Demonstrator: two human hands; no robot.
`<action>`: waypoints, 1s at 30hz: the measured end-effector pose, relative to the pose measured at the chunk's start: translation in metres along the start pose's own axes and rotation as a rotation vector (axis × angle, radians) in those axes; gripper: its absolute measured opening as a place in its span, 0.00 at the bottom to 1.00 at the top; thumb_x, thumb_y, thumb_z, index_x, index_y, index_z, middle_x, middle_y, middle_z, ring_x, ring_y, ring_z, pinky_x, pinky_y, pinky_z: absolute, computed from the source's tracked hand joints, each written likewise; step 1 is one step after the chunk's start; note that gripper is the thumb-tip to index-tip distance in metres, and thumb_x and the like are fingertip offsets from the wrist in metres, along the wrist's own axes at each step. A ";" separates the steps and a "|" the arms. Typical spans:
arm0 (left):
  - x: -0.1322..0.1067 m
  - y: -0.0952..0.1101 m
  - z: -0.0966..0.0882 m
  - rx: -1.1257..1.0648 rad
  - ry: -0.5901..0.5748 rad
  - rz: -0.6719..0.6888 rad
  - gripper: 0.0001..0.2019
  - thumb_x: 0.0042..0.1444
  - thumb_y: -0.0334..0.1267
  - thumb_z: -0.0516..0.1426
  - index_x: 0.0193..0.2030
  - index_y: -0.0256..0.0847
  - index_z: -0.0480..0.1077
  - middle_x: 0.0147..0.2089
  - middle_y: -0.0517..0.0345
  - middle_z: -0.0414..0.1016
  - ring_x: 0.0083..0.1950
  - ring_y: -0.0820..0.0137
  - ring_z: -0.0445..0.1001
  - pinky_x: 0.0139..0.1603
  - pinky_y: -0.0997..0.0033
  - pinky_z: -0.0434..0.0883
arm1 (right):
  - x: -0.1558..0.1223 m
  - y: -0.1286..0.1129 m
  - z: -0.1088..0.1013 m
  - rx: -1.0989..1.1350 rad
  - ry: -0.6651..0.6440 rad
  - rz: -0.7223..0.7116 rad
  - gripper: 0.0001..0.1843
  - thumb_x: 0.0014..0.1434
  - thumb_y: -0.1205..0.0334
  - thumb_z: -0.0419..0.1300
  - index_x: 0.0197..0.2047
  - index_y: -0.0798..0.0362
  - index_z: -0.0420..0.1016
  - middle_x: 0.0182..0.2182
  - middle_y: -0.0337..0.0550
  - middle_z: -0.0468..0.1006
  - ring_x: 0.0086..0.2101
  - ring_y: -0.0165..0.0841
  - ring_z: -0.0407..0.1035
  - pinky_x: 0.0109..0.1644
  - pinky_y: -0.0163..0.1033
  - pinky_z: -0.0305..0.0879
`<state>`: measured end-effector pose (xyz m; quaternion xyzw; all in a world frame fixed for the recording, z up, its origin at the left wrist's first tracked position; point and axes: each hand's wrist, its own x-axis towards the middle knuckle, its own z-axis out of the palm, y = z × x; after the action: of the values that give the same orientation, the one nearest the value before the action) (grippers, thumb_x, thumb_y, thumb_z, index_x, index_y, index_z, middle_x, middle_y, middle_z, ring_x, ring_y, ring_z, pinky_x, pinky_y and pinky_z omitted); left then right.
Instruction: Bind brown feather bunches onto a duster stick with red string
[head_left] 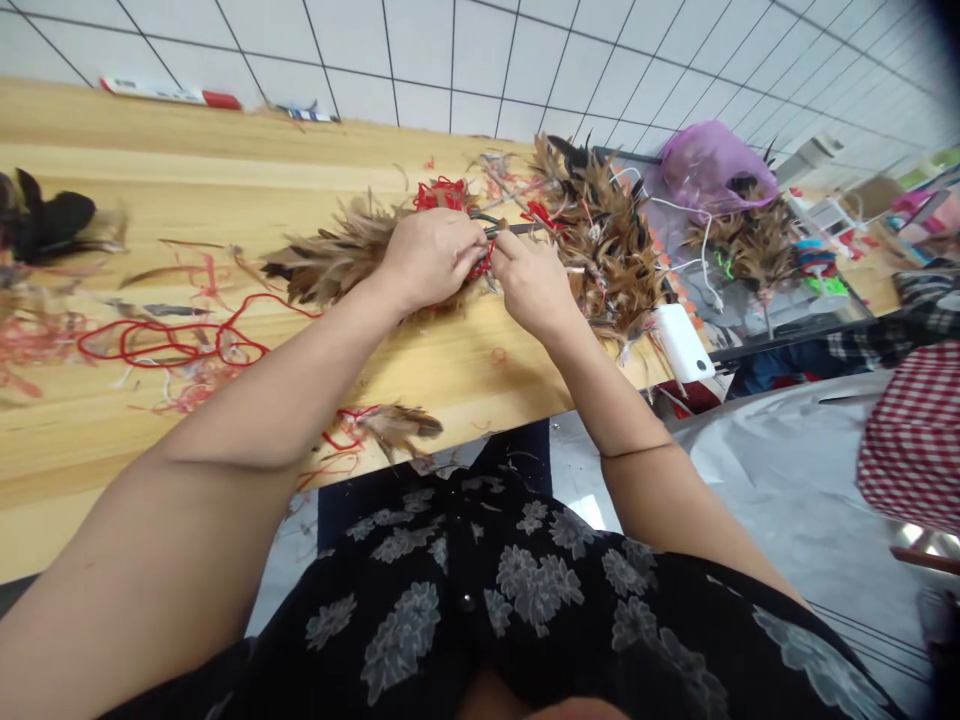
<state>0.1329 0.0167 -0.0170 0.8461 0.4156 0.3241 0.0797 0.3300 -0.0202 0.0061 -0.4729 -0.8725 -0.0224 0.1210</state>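
My left hand (435,258) lies over the end of a bundle of brown feathers (341,250), its fingers closed at the red-corded end. Close beside it, my right hand (529,285) has its fingertips pinched together. Bits of red cord (487,262) show between the two hands, but exactly what the right fingertips grip is hidden. Behind the hands sits a tangle of red yarn (441,193). A dark, slim tool-like thing (517,228) lies just beyond the fingers, partly covered.
A pile of brown feathers (611,240) stands right of my hands, with a white power bank (684,343) at its near edge. Loose red cord (172,343) and feather scraps litter the wooden table (247,150) at left. A marker (171,94) lies along the tiled wall.
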 end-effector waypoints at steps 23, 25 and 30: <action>-0.002 0.011 -0.015 -0.083 -0.072 -0.085 0.05 0.63 0.39 0.59 0.37 0.43 0.77 0.38 0.51 0.81 0.50 0.54 0.80 0.55 0.54 0.74 | -0.018 -0.009 0.005 0.386 0.145 0.029 0.25 0.75 0.54 0.53 0.72 0.49 0.63 0.52 0.53 0.72 0.60 0.55 0.74 0.63 0.58 0.73; -0.002 0.013 -0.018 -0.073 -0.071 -0.124 0.05 0.63 0.40 0.61 0.38 0.43 0.77 0.39 0.53 0.82 0.47 0.57 0.80 0.53 0.56 0.74 | -0.020 -0.010 0.006 0.391 0.148 0.020 0.26 0.75 0.55 0.53 0.73 0.48 0.63 0.54 0.53 0.72 0.59 0.54 0.75 0.63 0.58 0.73; 0.005 0.014 -0.026 -0.100 -0.141 -0.300 0.03 0.60 0.35 0.65 0.38 0.40 0.76 0.36 0.60 0.82 0.40 0.70 0.74 0.50 0.66 0.71 | -0.025 -0.021 -0.005 0.283 0.049 0.013 0.27 0.74 0.62 0.51 0.74 0.49 0.64 0.54 0.54 0.75 0.55 0.49 0.75 0.59 0.53 0.74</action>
<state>0.1288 0.0080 0.0111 0.7900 0.5141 0.2687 0.1984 0.3268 -0.0526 0.0066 -0.4563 -0.8606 0.0900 0.2076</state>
